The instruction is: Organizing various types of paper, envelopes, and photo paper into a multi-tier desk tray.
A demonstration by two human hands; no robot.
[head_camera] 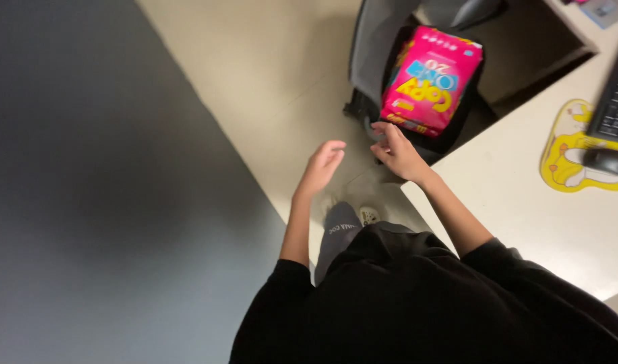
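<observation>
A pink paper ream pack (430,77) with blue and yellow print lies on the seat of a dark office chair (373,47). My right hand (398,152) reaches to the pack's near edge, fingers spread and touching or almost touching it. Lower and to the left, my left hand (322,167) hangs in the air over the pale floor with relaxed, parted fingers and nothing in it. Both arms wear black sleeves pushed up to the elbow.
A pale desk (524,195) runs along the right, with a yellow mouse pad (566,155), a dark mouse (605,160) and a black keyboard (615,101). A dark grey wall or panel (107,202) fills the left. My grey-socked foot (339,226) stands on the floor below.
</observation>
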